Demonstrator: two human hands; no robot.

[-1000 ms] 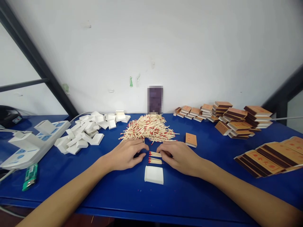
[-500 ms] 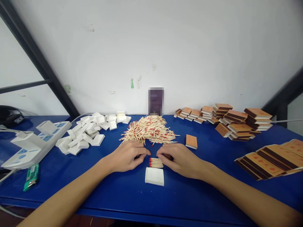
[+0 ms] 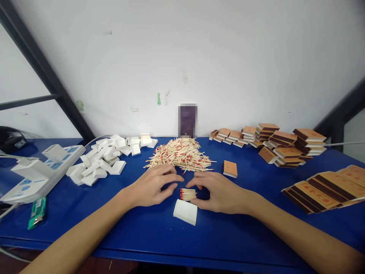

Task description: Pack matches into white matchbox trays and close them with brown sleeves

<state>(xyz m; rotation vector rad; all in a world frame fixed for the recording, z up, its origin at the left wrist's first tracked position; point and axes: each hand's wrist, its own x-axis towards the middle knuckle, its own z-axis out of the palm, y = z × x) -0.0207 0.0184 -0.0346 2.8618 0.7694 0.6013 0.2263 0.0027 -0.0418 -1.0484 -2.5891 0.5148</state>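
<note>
A small row of red-tipped matches [image 3: 187, 194] lies on the blue table between my hands, heads to the left. My left hand [image 3: 158, 185] is open just left of the row, thumb and index finger apart, holding nothing. On the other side, my right hand [image 3: 212, 190] is open too, its fingers curved around the row's right end; the thumb is close to the match ends, and I cannot tell if it touches them. Nearer me, a white matchbox tray [image 3: 185, 212] lies slightly turned, by the right thumb. Behind both hands rises a large heap of loose matches [image 3: 182, 154].
White matchbox trays [image 3: 104, 160] are piled at left, beside a power strip [image 3: 48, 175] and a green lighter [image 3: 37, 213]. One matchbox [image 3: 230, 169] lies right of the heap. Stacked matchbox sleeves [image 3: 285, 146] and a fanned row of flat ones [image 3: 322, 190] occupy the right.
Both hands have opened, with thumbs and index fingers spread wider. My right thumb has moved down toward the white tray, which has rotated slightly clockwise.
</note>
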